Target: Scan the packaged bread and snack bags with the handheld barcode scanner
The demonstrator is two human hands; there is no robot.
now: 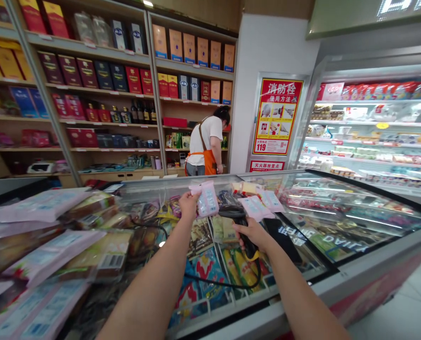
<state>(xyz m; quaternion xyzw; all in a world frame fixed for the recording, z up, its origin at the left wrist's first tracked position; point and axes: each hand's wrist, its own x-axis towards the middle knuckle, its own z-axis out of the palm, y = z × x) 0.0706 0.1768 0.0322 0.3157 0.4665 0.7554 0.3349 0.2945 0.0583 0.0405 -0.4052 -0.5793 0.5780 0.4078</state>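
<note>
Over the freezer's glass lid (341, 212), the left hand (188, 205) pinches a pink packet (204, 200) and the right hand (250, 234) closes around a black scanner (239, 222), whose loose cord (224, 282) could snag and knock the packet loose if tugged.

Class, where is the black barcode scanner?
Head view: the black barcode scanner sits in the right hand, above the glass freezer lid, right of the pink plastic packet.
</note>
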